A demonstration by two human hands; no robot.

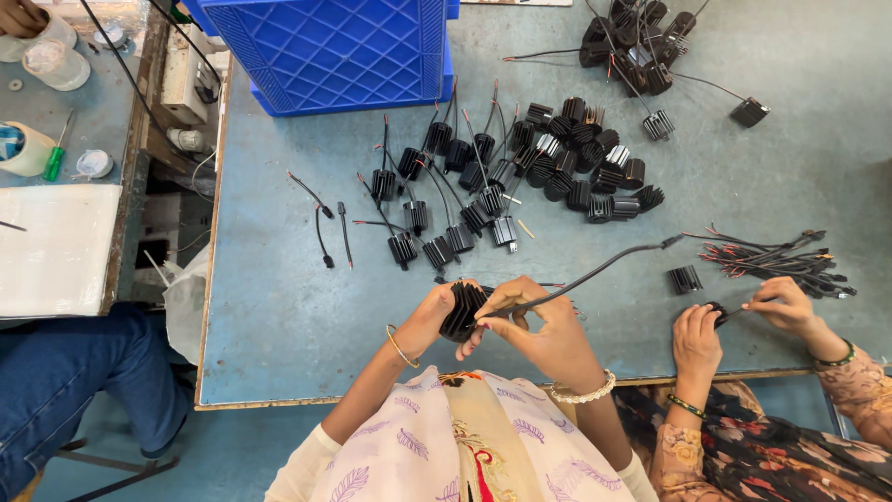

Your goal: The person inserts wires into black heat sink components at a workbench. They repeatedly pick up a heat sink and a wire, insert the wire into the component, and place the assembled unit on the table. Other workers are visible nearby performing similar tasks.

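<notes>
- Finned black heat sink (462, 310), round and ribbed, sits low in the frame just left of centre, above the near edge of the desk (279, 316).
- Left hand (435, 311) is wrapped around the heat sink, fingers closed on its ribbed side.
- Right hand (530, 321) pinches a black cable (595, 272) where it meets the heat sink; the cable arcs up and right to a small plug end.
- Progress, judged from the layout: a group of wired heat sinks (446, 200) lies at centre frame with thin leads trailing, so a good share looks done. A heap of bare heat sinks (585, 167), right of centre, seems to remain.
- Loose cables (321, 218) lie left of centre; a bundle of red-and-black cables (780, 260) lies at the right edge.
- Co-worker's hands (743, 321), lower right, hold another small black part.
- Blue plastic crate (325, 51), lattice-walled, stands at top centre.
- Desk surface is a matte, scuffed blue-grey; the fins look like dark metal.
</notes>
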